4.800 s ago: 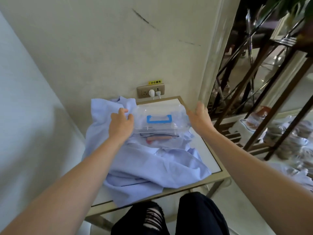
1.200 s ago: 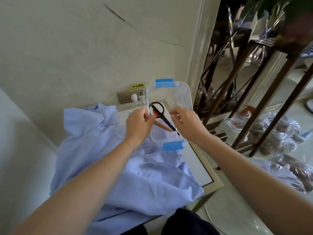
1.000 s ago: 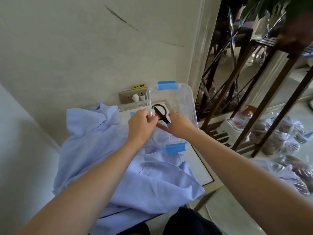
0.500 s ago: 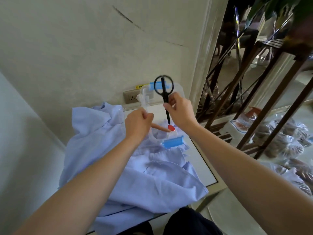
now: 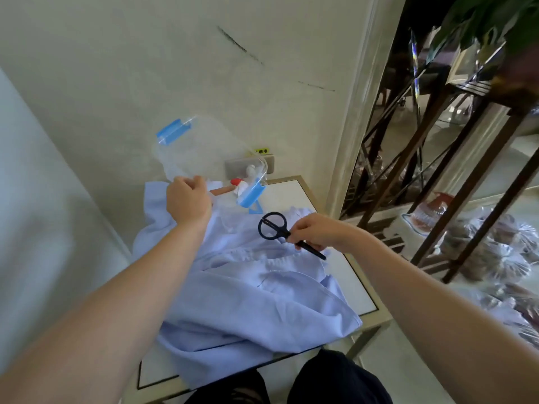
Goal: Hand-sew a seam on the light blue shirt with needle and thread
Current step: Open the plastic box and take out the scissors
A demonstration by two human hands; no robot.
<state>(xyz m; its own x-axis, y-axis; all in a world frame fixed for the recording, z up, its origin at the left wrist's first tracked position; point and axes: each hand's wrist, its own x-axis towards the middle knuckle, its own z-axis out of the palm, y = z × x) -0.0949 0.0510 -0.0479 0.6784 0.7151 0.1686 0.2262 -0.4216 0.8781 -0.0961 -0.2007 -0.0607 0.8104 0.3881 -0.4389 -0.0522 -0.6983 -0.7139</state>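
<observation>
Shirt (image 5: pixel 248 301) on table (image 5: pixel 358 290) — scissors (image 5: pixel 285 233) above it, box (image 5: pixel 204 147) behind-left.

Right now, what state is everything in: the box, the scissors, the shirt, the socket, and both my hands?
Clear plastic box: off the table, tilted, held by the left hand.
Left hand: fingers curled round the box's edge.
Black scissors: blades closed, held over the shirt.
Right hand: pinching the scissors.
Light blue shirt: crumpled, draped over the table.
Wall socket: white plugs in it.

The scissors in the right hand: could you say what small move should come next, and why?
Probably lay the scissors on the table: the right hand grips them, the left hand holds the tilted clear box, so neither is free to sew.
</observation>
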